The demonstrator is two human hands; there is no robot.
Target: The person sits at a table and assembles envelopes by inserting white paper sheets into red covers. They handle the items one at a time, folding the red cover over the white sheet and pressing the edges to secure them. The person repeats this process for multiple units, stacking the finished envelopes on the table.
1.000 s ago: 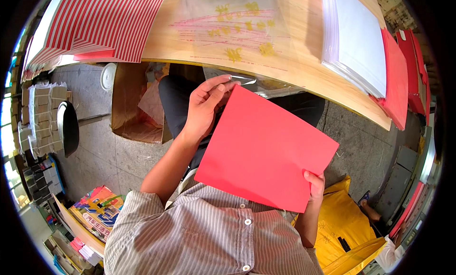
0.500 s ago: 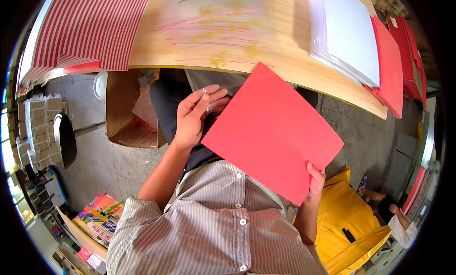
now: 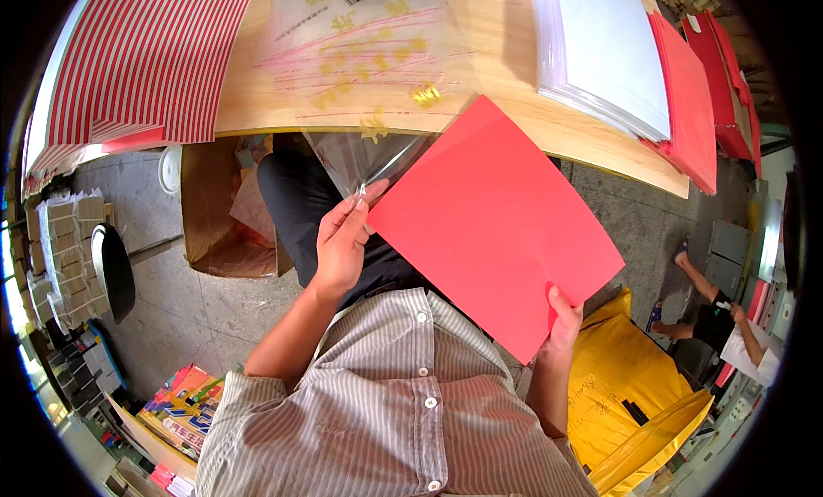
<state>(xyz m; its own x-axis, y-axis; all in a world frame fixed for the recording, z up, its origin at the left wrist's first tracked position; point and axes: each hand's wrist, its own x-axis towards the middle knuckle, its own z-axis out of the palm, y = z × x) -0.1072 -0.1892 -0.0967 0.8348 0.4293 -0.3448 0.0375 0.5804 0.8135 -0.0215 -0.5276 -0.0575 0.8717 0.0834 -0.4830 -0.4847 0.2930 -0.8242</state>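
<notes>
A large, flat red sheet (image 3: 506, 231) is held in front of my body, tilted so that one corner points over the table edge. My right hand (image 3: 564, 321) grips its lower right edge, thumb on top and fingers underneath. Between the thumb and fingers of my left hand (image 3: 341, 253) is the drawn-up edge of a clear plastic bag (image 3: 360, 55), printed in yellow and pink. Most of the bag lies flat on the wooden table (image 3: 497, 34); its near part stretches over the edge to my hand. The sheet's left corner is close to my left hand.
Red-and-white striped sheets (image 3: 146, 60) are stacked at the table's left. On the right are a pile of white sheets in clear wrap (image 3: 600, 60) and red sheets (image 3: 686, 102). A cardboard box (image 3: 214, 214) stands below, a yellow sack (image 3: 626, 394) at right, another person (image 3: 729, 325) beyond.
My left hand has closed on the bag's edge and pulled it up over the table edge. The red sheet has shifted only slightly. More of the other person shows at right.
</notes>
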